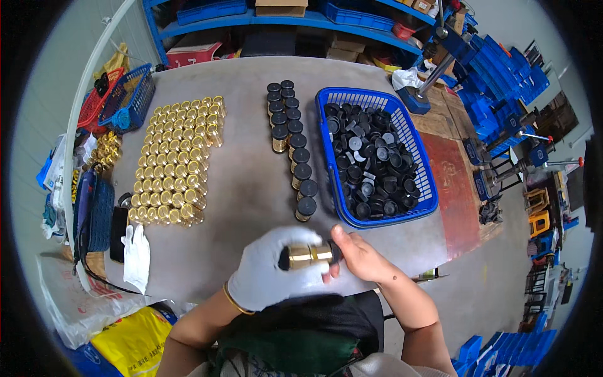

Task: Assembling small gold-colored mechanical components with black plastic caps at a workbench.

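Just over the near edge of the table, I hold a brass cylindrical fitting (309,254) sideways between both hands. My left hand (267,267), in a white glove, is closed around its body, and a black end shows at that side. My bare right hand (361,254) grips the other end, where a black cap (335,251) sits partly behind the thumb. Beyond my hands stand two rows of black-capped brass fittings (301,173). To their right is a blue plastic basket (384,221) with many loose black caps (377,154). Uncapped brass fittings (166,169) fill a block of rows at left.
A white glove (135,257) and a dark phone-like object (118,234) lie at the left edge. Small baskets, blue (135,100) and red (94,103), stand at the far left. A metal stand with a blue base (413,99) is at the far right. Blue shelving (276,20) lines the back.
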The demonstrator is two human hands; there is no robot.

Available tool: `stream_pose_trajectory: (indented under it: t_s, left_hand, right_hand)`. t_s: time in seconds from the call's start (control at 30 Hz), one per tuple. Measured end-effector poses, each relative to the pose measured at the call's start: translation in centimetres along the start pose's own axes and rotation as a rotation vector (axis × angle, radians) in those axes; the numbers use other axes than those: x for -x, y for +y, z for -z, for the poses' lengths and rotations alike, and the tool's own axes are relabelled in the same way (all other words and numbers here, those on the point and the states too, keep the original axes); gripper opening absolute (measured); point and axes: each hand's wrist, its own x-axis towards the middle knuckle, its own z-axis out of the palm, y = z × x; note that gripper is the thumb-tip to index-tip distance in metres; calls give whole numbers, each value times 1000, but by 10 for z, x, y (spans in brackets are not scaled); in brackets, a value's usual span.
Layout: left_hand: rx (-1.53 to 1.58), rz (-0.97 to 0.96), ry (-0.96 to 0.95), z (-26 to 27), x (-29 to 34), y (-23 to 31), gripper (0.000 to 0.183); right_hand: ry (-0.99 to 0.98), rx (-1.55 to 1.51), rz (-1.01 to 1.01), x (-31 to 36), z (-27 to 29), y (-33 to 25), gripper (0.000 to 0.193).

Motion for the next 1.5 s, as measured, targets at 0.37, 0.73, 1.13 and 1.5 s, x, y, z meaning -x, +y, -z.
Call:
stream_pose_trajectory:
  t_s: [0.37, 0.73, 1.13, 1.5]
  left_hand:
    - [-536, 31, 367, 24, -155, -112, 86]
    - [-1217, -174, 477, 104, -151, -104, 62]
    - [-1543, 89, 221, 137, -149, -113, 77]
    - [-1219, -225, 242, 122, -127, -89, 32]
  right_hand:
    - [591, 238, 416, -27, 48, 13, 29]
    - [1000, 1203, 597, -83, 118, -5, 32]
    - [1001, 1002, 551, -76, 114, -10, 40]
    - [457, 165, 560, -28, 29, 2, 46]
